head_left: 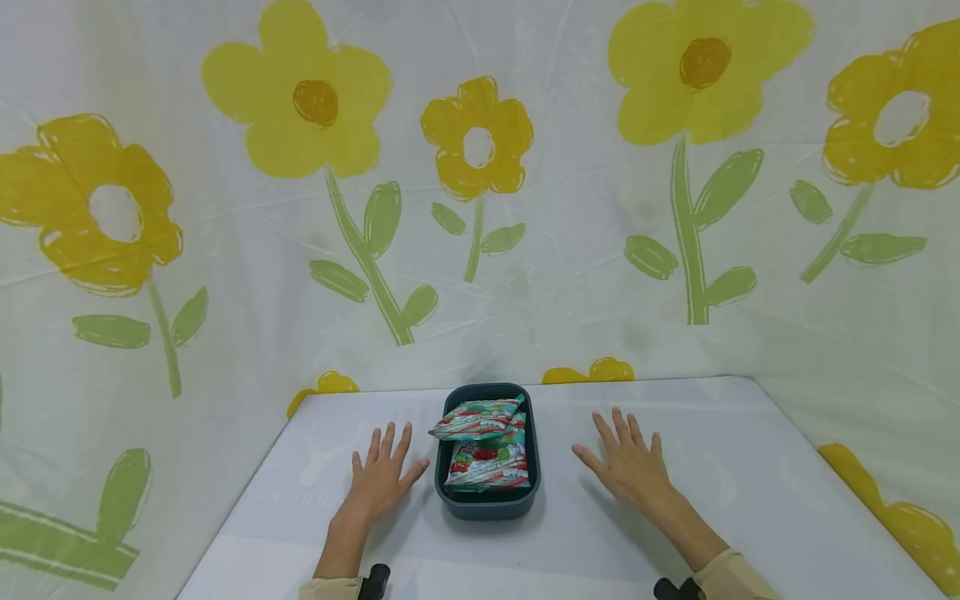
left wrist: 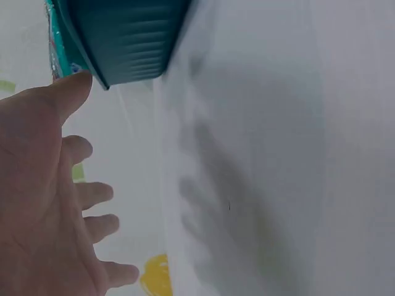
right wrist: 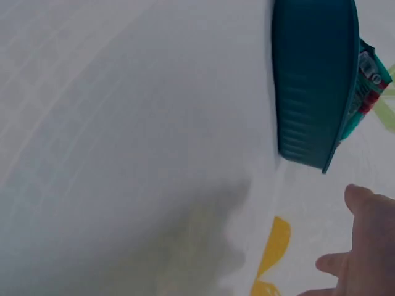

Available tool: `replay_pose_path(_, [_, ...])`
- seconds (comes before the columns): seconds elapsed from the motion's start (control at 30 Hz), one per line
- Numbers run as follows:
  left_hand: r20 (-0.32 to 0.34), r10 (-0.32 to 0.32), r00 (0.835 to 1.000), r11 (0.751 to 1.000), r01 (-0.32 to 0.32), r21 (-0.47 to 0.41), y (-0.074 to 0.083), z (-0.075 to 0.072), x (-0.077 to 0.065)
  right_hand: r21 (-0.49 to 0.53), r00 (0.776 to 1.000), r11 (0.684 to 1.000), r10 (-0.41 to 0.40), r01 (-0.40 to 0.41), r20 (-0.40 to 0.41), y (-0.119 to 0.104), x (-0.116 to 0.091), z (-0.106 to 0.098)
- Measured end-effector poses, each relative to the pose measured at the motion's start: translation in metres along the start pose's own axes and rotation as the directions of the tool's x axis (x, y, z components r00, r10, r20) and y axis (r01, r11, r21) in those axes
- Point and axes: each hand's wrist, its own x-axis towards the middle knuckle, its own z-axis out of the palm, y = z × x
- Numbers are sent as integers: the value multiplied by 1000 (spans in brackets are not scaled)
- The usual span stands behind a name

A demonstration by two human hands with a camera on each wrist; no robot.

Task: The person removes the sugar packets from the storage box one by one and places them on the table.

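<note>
A dark teal plastic basket (head_left: 489,507) stands on the white table, with shiny red, white and green snack packets (head_left: 487,462) inside. One packet (head_left: 476,419) lies on top and pokes over the left rim. My left hand (head_left: 378,482) hovers palm down just left of the basket, fingers spread and holding nothing. In the left wrist view its thumb (left wrist: 75,92) shows close to the basket's corner (left wrist: 126,43). To the right of the basket, farther off, my right hand (head_left: 633,467) is also spread and holds nothing. The basket's ribbed side (right wrist: 311,92) fills the top of the right wrist view.
The white table (head_left: 600,554) runs back to a pale cloth backdrop (head_left: 570,275) printed with yellow flowers, which also hangs along both sides. Beige sleeves (head_left: 731,575) and black wrist straps (head_left: 375,581) show at the lower edge. Shadows of the hands fall on the tabletop.
</note>
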Motion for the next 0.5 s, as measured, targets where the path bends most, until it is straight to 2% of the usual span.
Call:
replay_pose_path(0.1, [-11,-5,1000,999,4,-47,-1,-1,2,17,1000,1000,-5,5,-10,-3,3,-1])
replay_pose_path(0.17, [-12,-6,1000,993,4,-121,0,-2,3,49,1000,999,-7,8,-16,-6,5,-3])
replay_pose_path(0.33, [6,12,1000,943,-9,-332,3,-6,3,155,1000,988,4,-3,-4,-14,8,-7])
replay_pose_path(0.43, [5,29,1000,922,-25,-387,7,-9,3,187,1000,982,12,-13,11,-19,10,-10])
replay_pose_path(0.5, [5,37,999,916,-32,-400,9,-11,3,196,1000,980,17,-20,16,-22,11,-12])
